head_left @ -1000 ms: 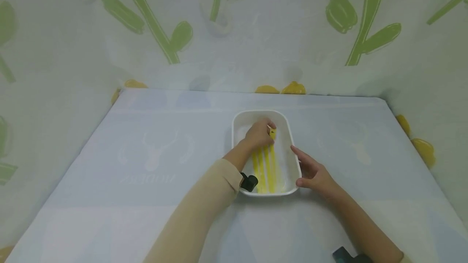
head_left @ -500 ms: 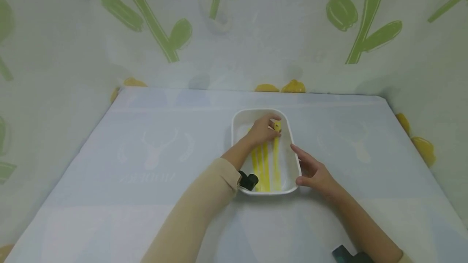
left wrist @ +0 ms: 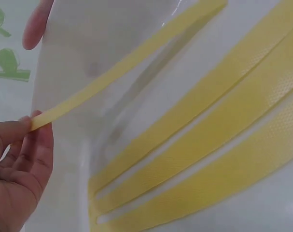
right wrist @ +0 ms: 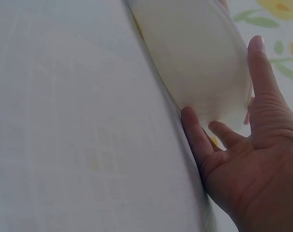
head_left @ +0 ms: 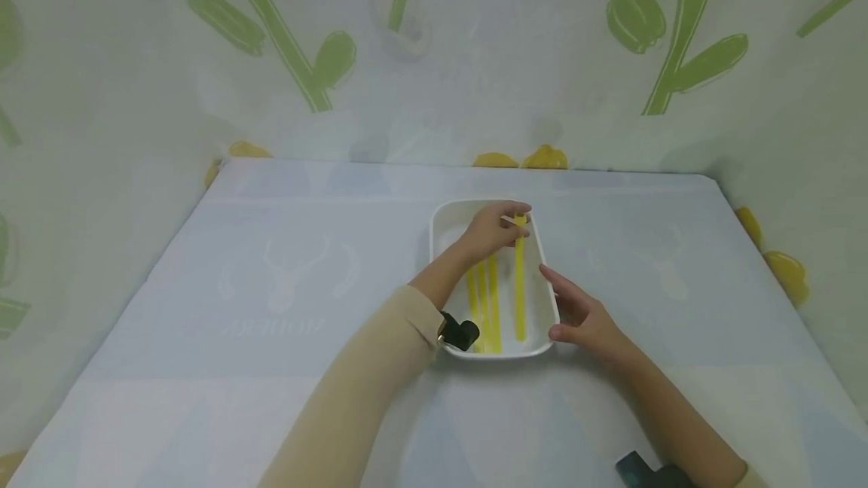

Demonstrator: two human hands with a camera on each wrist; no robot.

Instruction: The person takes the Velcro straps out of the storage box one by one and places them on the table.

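In the head view a white tray (head_left: 532,312) holds several flat yellow strips (head_left: 483,303) lying side by side. My left hand (head_left: 493,230) reaches over the tray and pinches the far end of a separate yellow strip (head_left: 520,285) near the tray's right side. The left wrist view shows that strip (left wrist: 112,75) between thumb and fingers of my left hand (left wrist: 21,169), raised above the others (left wrist: 199,145). My right hand (head_left: 588,328) rests its fingertips and thumb on the tray's right wall; in the right wrist view the hand (right wrist: 257,159) has its fingers spread against the tray's outside (right wrist: 199,58).
The tray stands on a pale patterned tabletop (head_left: 271,262). Behind it rises a light cloth or wall (head_left: 508,59) with green leaves and yellow flowers. Dark devices are on the left wrist (head_left: 459,333) and right wrist (head_left: 651,473).
My left hand has moved right and toward the tray's far end, drawing one strip away from the others and lifting it. My right hand has stayed at the tray's right side.
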